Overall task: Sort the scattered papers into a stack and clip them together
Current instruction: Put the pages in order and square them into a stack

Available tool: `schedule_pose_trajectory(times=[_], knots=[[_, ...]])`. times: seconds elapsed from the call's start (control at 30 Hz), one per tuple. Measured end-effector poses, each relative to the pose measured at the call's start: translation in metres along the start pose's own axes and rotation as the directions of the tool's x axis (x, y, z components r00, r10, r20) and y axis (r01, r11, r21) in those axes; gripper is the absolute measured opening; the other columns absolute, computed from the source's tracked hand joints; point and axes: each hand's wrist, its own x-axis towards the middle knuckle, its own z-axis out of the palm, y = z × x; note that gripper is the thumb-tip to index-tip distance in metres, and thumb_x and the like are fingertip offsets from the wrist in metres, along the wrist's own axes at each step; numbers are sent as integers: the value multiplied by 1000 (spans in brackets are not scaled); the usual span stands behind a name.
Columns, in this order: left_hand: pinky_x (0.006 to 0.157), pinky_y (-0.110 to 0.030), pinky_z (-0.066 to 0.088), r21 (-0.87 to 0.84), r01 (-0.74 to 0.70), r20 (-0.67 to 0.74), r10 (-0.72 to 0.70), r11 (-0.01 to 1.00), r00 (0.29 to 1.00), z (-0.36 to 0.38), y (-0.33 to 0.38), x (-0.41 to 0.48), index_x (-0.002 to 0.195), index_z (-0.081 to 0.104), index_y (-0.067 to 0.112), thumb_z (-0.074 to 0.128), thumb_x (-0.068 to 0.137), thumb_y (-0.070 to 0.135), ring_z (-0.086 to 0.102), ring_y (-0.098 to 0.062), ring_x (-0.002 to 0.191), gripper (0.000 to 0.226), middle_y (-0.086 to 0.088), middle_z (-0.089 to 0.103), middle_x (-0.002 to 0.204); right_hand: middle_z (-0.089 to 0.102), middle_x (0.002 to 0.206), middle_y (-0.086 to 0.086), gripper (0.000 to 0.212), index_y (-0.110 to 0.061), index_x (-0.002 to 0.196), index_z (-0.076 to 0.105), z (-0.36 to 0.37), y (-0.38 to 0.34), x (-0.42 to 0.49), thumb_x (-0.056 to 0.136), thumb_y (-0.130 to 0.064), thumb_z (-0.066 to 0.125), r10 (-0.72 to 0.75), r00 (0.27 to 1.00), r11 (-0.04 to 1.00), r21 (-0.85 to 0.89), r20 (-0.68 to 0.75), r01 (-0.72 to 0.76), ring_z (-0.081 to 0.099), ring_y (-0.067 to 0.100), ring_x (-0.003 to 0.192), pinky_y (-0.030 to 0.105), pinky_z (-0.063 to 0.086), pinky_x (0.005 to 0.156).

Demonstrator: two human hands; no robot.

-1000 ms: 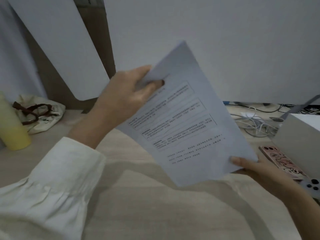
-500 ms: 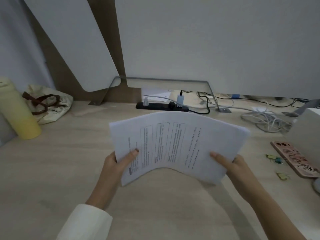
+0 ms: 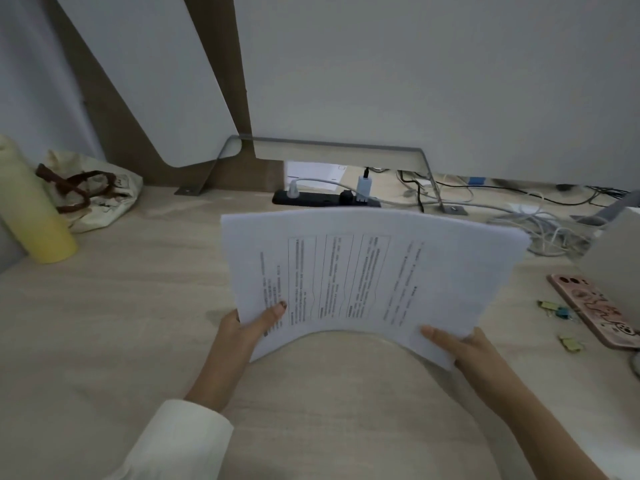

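A stack of printed white papers (image 3: 374,271) is held sideways above the wooden desk (image 3: 121,323), its near edge bowed upward. My left hand (image 3: 242,330) grips its near left corner, thumb on top of the print. My right hand (image 3: 460,344) grips the near right corner, thumb on top. Small binder clips lie on the desk to the right: a yellow and teal pair (image 3: 554,309) and a yellow one (image 3: 570,343), both apart from my hands.
A phone in a pink case (image 3: 592,308) lies by the clips, beside a white box (image 3: 616,261). A black power strip (image 3: 325,199) and tangled cables (image 3: 540,226) run along the back. A yellow bottle (image 3: 31,216) and a cloth bag (image 3: 93,192) stand at left.
The stack came down from an upright tilt to a sideways hold low over the desk. My left hand shifted from its top edge to its near left corner.
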Motion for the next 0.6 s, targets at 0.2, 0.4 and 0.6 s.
schedule_pose_trajectory(times=[0.2,0.4,0.6], knots=[[95,-37,49,43,6,77,-9,999,997,-1,-10,-4,105,66,32,72,55,48,65,-12,105,53,7,69,115,73,107,-10,35,-23,105,68,6,6,-6,71,-33,72,3,1000,994,108,-3,-3,68,10,100,15,55,76],[84,-27,56,89,69,45,-73,994,996,2,-4,10,96,69,25,68,80,16,71,-7,86,19,16,74,90,72,109,-11,35,-28,106,66,-3,-3,-3,75,-41,70,55,998,997,62,1,-55,67,8,101,20,55,81],[90,-38,54,-250,244,96,-227,937,969,-7,24,18,110,66,8,56,88,24,68,-23,100,29,-10,70,113,74,104,6,26,-13,110,63,-5,-21,-8,85,-19,58,203,979,940,278,3,-196,71,26,93,40,57,82]])
